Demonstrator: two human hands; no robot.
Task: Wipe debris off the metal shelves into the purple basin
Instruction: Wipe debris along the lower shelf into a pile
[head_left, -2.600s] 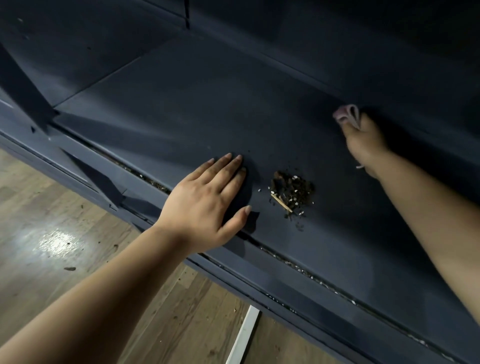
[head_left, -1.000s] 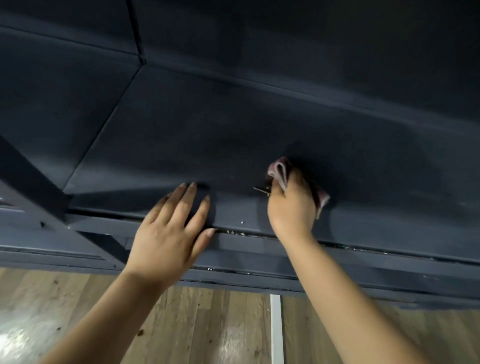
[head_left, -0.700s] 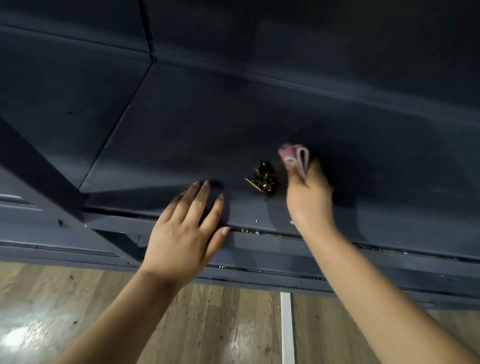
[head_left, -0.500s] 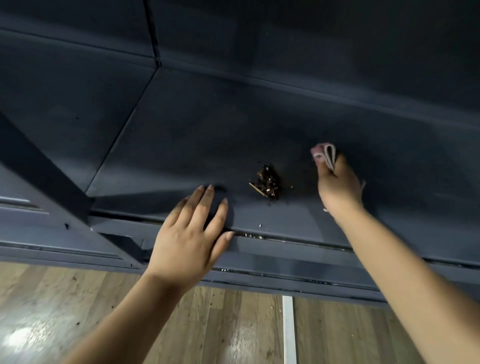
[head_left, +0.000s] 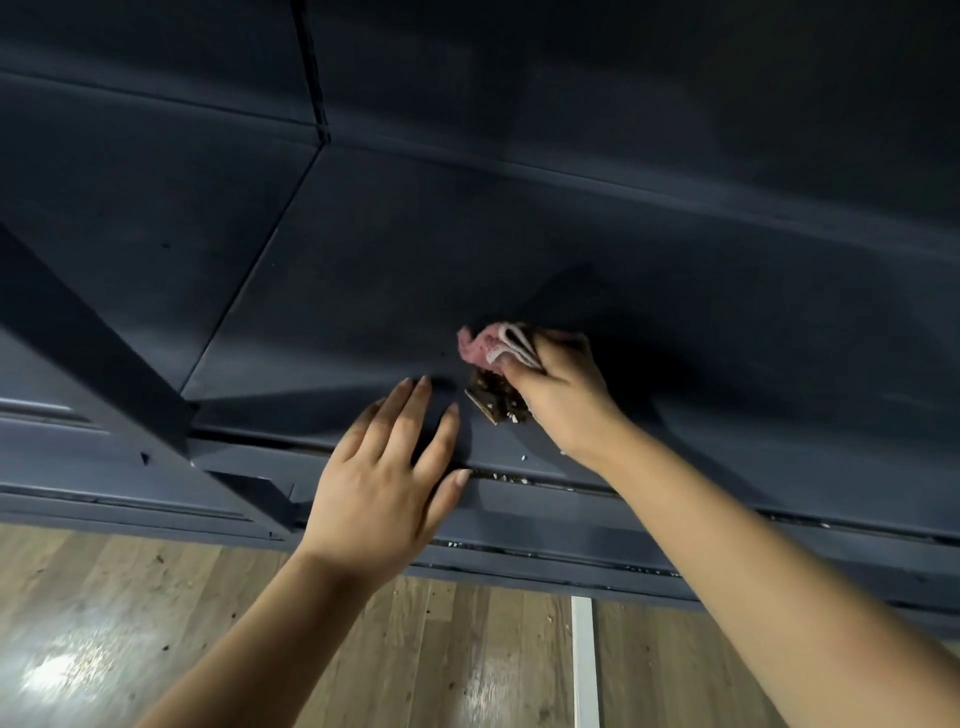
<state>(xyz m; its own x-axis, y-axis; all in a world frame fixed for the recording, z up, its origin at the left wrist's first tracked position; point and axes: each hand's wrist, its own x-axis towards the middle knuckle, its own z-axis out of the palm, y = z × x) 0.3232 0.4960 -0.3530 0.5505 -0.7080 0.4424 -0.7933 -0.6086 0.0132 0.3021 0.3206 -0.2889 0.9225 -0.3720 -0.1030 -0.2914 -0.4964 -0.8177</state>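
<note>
A small heap of dark debris (head_left: 496, 397) with pale crumbs lies on the dark blue metal shelf (head_left: 363, 291), near its front edge. My right hand (head_left: 563, 397) grips a folded pink cloth (head_left: 493, 347) and sits right against the heap from the right, covering part of it. My left hand (head_left: 387, 475) lies flat on the shelf with straight fingers, just left of the debris, the thumb over the front lip. The purple basin is not in view.
A gap along the shelf's front lip (head_left: 519, 479) holds white crumbs. A slanted shelf bracket (head_left: 93, 353) stands at the left. Below lies a wooden floor (head_left: 156, 623) with a white strip (head_left: 584, 665).
My right hand with the cloth has swept left from about a hand's width away back against the debris heap. My left hand has stayed flat in place.
</note>
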